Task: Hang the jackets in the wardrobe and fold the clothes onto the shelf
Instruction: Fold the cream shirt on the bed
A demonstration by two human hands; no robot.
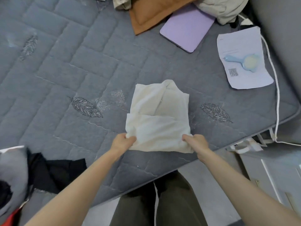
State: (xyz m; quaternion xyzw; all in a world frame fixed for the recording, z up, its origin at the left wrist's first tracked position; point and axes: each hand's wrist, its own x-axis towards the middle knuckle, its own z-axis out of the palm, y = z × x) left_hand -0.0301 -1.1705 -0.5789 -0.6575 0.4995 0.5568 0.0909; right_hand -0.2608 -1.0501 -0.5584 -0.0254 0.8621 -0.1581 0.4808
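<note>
Folding is the step in hand. At the left a black garment (55, 172) lies heaped on the grey mattress (65, 70). Next, the left hand (124, 142) pinches the near left corner of the white garment (159, 115), which lies partly folded on the mattress near its front edge. The right hand (196, 141) grips the near right corner, fingers curled into the cloth. The next move, I judge, calls for lifting both corners evenly and laying the near edge over the far half, layers kept square. Farther right, a sheet of paper (244, 46) bears a QR code (233, 72); its printed lines seem too blurred to read, and no brand shows.
</note>
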